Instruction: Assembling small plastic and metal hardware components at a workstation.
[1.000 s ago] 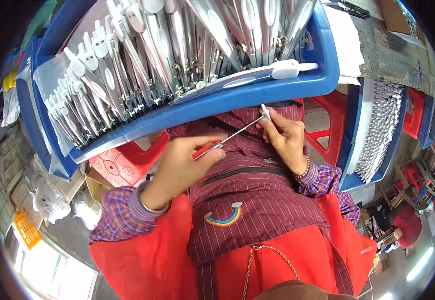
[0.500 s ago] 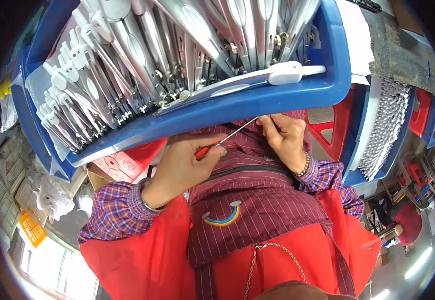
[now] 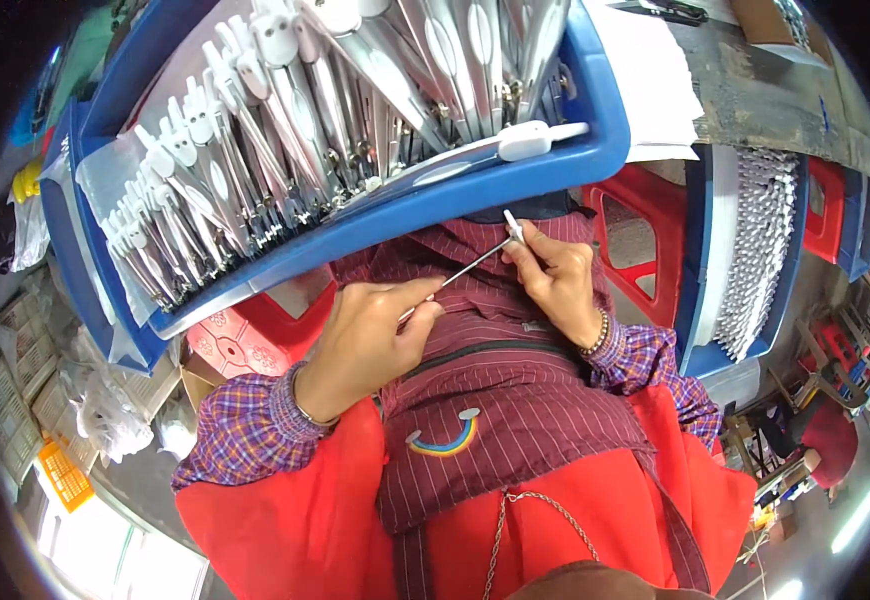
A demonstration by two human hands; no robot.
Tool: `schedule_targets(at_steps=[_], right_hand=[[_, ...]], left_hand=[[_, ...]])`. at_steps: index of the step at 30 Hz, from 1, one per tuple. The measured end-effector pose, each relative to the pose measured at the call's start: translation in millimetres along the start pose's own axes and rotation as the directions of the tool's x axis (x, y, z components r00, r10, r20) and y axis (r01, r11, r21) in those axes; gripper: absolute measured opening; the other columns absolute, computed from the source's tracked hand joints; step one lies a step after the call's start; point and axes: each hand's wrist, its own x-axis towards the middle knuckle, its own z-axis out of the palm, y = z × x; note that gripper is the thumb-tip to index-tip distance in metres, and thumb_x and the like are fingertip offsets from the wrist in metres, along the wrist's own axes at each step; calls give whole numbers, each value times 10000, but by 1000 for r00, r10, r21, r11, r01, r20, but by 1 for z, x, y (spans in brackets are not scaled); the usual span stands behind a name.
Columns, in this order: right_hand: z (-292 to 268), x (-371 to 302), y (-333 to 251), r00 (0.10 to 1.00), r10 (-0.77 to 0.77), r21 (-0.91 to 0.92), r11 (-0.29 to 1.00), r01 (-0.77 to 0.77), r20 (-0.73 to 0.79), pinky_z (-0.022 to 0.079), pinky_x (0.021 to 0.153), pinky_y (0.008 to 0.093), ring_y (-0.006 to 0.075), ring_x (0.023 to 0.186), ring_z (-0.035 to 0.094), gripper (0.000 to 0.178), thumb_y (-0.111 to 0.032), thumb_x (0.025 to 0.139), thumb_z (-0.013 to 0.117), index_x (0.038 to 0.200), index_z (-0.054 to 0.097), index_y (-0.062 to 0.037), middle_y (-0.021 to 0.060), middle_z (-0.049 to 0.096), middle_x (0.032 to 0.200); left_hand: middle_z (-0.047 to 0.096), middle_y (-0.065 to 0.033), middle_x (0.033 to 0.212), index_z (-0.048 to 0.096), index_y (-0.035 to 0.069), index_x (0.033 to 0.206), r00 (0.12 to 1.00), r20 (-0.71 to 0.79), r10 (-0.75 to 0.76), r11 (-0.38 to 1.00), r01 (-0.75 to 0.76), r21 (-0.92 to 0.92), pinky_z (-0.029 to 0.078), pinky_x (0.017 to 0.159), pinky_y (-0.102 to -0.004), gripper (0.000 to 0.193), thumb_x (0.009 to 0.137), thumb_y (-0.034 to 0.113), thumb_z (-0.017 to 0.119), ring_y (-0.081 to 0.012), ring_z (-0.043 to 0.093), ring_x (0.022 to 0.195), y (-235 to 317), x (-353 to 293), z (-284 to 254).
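My left hand (image 3: 380,335) is closed round the handle of a screwdriver (image 3: 476,264), its thin metal shaft slanting up to the right. My right hand (image 3: 560,275) pinches a small white-tipped piece (image 3: 512,224) between thumb and fingers; the rest of it is hidden. The shaft's tip meets that piece at my right fingertips. Both hands are over my striped apron (image 3: 475,340), just below a blue tray (image 3: 395,236). Many silver drawing compasses (image 3: 445,70) with white heads stand packed in this tray, and one white-headed compass (image 3: 527,142) lies along its near wall.
Red stools (image 3: 655,230) stand beyond the tray's edge. To the right, another blue bin (image 3: 700,290) holds rows of small white-and-silver parts (image 3: 760,250). White paper (image 3: 655,80) lies on a worn bench (image 3: 770,110). At the far right another person (image 3: 827,445) is partly visible.
The view has shifted, so the tray appears further left. A white tip now shows above my right fingers. The screwdriver's red handle, visible before, is now covered by my left hand.
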Motion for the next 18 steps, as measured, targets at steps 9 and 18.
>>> schedule_targets(at_steps=[9,18], right_hand=[[-29,-2,-20,938,253,711,612,-345,237,498,652,213,90,781,584,310,20,893,532,1200,567,35,56,617,1022],[-37,-15,-39,940,312,637,698,-327,140,501,793,249,111,857,579,187,6,862,596,1041,634,41,17,540,969]], left_hand=[[665,-177,932,600,-3,1069,999,-45,16,979,-25,-203,520,725,-339,273,827,123,623,-282,672,820,-19,-6,15],[550,-59,963,477,-17,1103,983,-172,67,780,-159,-605,457,807,-236,338,795,-85,597,-109,546,900,-19,26,92]])
